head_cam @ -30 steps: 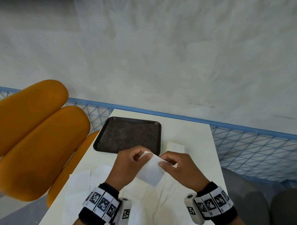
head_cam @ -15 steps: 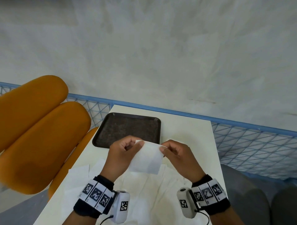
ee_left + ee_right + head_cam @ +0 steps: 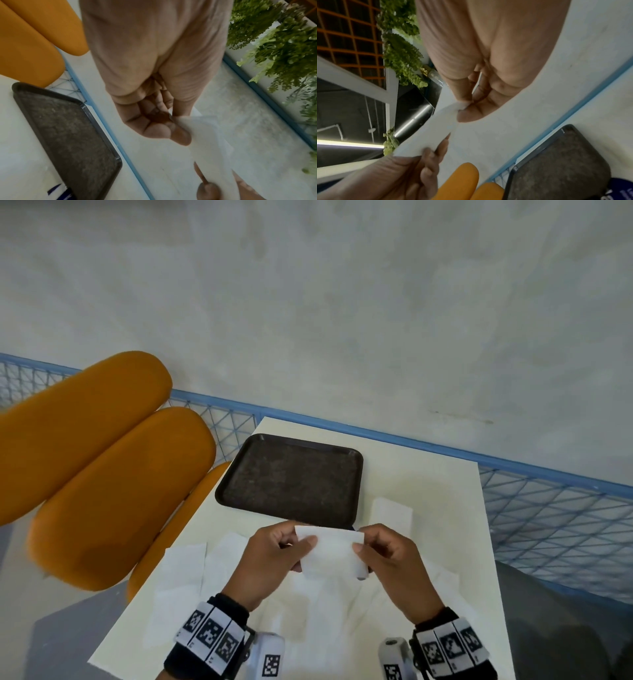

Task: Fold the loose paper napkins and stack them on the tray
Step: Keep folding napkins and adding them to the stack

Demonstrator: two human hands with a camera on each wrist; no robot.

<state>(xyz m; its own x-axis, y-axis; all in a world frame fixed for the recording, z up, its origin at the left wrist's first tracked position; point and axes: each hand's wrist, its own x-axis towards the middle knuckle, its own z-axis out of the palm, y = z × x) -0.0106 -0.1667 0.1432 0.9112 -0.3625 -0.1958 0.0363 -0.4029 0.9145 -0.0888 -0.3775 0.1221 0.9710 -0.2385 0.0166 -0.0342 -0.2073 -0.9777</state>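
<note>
Grey concrete wall rises behind a white rectangular tabletop (image 3: 421,481) edged by a blue wire-mesh railing (image 3: 548,508). On the table's far left part lies a dark rectangular plastic tray (image 3: 291,477), nothing on it. Just in front of the tray, raised off the table, a white folded paper napkin (image 3: 330,553) hangs between both hands: the left hand (image 3: 270,563) pinches its left edge between thumb and curled fingers, and the right hand (image 3: 394,563) pinches its right edge the same way. Loose unfolded white paper napkins (image 3: 181,577) lie spread on the tabletop beneath and to the left of the wrists. A small white folded napkin (image 3: 392,511) rests right of the tray. Orange padded chair cushions (image 3: 102,467) stand left of the table.
</note>
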